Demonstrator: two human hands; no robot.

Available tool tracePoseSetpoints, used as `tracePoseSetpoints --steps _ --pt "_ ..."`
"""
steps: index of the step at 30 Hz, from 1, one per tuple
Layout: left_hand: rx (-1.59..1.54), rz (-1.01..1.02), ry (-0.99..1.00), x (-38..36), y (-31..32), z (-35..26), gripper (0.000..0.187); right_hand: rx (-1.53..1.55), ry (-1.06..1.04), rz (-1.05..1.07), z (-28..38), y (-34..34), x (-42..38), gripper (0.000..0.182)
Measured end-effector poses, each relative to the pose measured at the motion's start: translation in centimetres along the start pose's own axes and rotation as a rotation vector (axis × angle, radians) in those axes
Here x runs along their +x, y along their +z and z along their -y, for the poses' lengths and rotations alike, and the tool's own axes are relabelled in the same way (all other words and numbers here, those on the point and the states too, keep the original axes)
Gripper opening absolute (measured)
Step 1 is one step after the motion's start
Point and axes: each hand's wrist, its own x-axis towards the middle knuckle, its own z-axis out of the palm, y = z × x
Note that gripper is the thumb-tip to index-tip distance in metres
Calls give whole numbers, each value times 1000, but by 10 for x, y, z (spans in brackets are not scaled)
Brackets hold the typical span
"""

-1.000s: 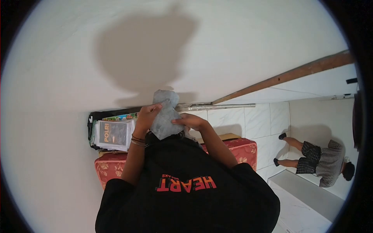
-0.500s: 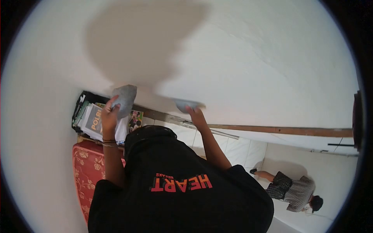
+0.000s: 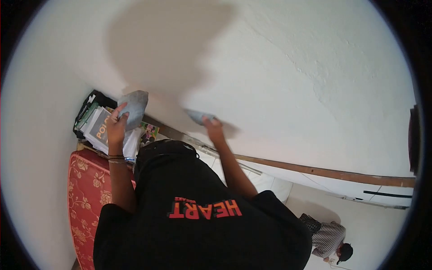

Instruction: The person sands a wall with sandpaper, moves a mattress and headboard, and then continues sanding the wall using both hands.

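My left hand (image 3: 116, 127) is closed on a flat grey piece (image 3: 137, 104), thumb on its face, held up in front of stacked papers. My right hand (image 3: 214, 128) grips a second grey piece (image 3: 194, 116) by its right end, at the white wall (image 3: 270, 90). That piece is tilted and seen at a slant. Whether it touches the wall, I cannot tell. Both pieces look like sheets or cloths; their material is unclear.
A black crate (image 3: 83, 118) with books and papers (image 3: 96, 128) stands at the left, above a red floral mattress (image 3: 87, 198). A brown strip (image 3: 315, 171) runs along the wall. A person in a striped shirt (image 3: 330, 238) is at lower right.
The view has shifted, so the crate and mattress sit further left. My right hand and its grey piece have moved left and tilted. The other person appears lower in view.
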Motion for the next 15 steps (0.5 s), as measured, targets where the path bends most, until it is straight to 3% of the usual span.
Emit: tracePoseSetpoints --steps 2,4,6,7,9,11,12,13,15 --pt "37 11 104 -7 8 13 32 -139 212 46 108 -60 2 37" --pt "14 43 95 -12 23 8 32 604 32 -256 169 -96 -12 33" --pt "-9 63 88 -16 37 -2 32 782 -155 -316 223 -113 -20 34" --pt "-9 90 66 -18 42 -10 31 795 -137 -225 193 -121 -22 37" --pt "-19 101 57 -19 51 -22 31 133 289 -50 121 -113 -21 40" --pt "16 114 96 -24 57 -27 31 -82 73 -35 29 -64 -28 48" --pt "13 116 95 -27 60 -30 31 -114 -36 -115 -62 -42 -30 51" --pt "18 116 67 -33 63 -32 31 -395 73 2 -109 -47 -35 48" --pt "30 92 43 -39 65 -29 31 -216 67 -37 -42 -82 -36 47"
